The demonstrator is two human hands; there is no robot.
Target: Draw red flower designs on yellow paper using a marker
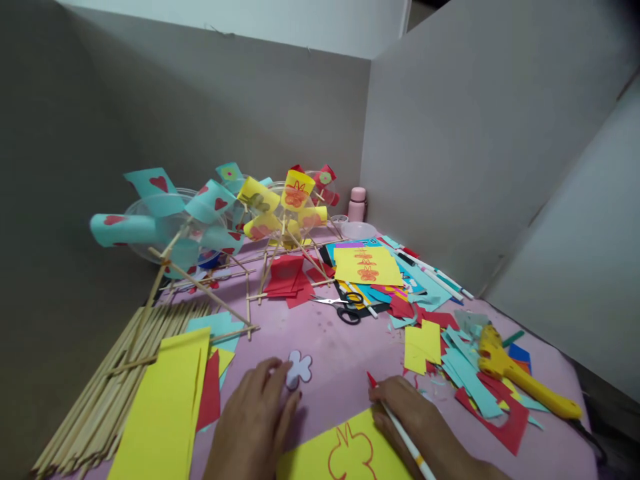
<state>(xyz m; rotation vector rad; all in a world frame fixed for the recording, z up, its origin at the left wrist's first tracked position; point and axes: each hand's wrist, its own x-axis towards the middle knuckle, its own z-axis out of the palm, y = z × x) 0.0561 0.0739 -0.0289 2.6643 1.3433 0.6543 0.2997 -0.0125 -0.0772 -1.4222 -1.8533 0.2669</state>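
Observation:
My right hand is closed around a white marker with a red tip, its side resting by the corner of a yellow sheet. A butterfly outline in red-orange is drawn on that sheet, which the bottom edge of the view cuts off. My left hand has its fingers apart at a small white butterfly-shaped cutout lying on the pink tabletop. The fingertips touch or nearly touch the cutout's left side.
Yellow strips and wooden sticks lie left. Paper pinwheels on stick stands rise behind. Black-handled scissors, printed yellow paper and markers lie mid-back. Paper scraps and a yellow glue gun are right.

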